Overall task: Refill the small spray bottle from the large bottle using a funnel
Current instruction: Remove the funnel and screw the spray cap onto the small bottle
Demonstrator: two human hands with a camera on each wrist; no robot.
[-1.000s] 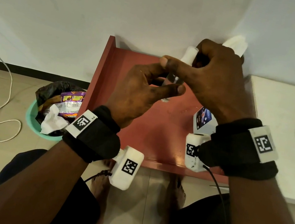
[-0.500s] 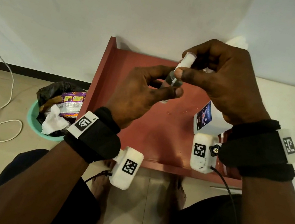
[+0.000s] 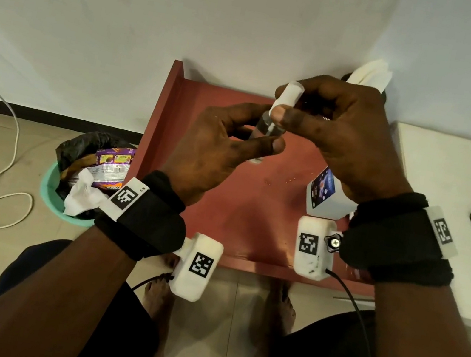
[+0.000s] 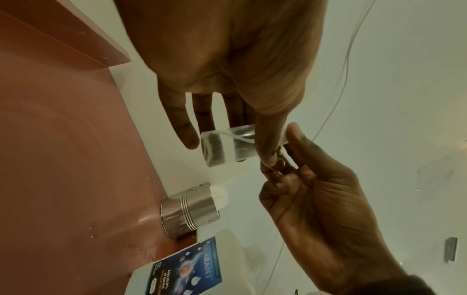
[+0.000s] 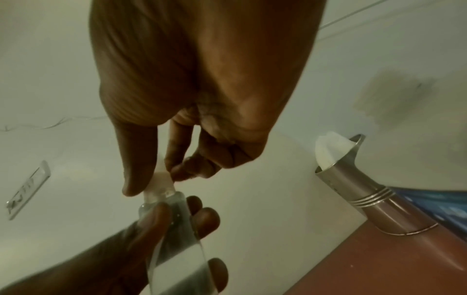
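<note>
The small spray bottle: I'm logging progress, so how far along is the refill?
Early or late, hard to tell. No funnel shows. In hand: the left hand holds the small spray bottle, which holds clear liquid, while the right hand pinches its white spray top. The large bottle stands untouched on the red table. Pouring isn't under way.

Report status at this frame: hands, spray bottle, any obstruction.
Left hand holds small spray bottle by its clear body. Right hand pinches its white spray cap. Large bottle stands on red table. Funnel not identifiable; nothing blocking.
</note>
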